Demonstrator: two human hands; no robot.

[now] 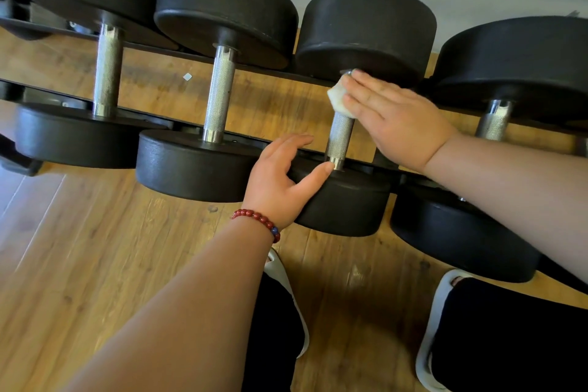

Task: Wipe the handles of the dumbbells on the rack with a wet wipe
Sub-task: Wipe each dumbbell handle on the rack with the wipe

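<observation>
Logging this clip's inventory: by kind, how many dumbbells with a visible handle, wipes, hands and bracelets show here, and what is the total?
Dumbbells with a handle in view: 4
Wet wipe: 1
Hands: 2, left hand and right hand
Bead bracelet: 1
Total: 8

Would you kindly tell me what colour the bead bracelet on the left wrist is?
The bracelet is dark red with one blue bead; head view.

Right hand (394, 118) presses a wipe (337, 100) on the handle (339, 140) of a dumbbell (366, 25) — left hand (280, 175) rests on its near head (346, 204).
</observation>
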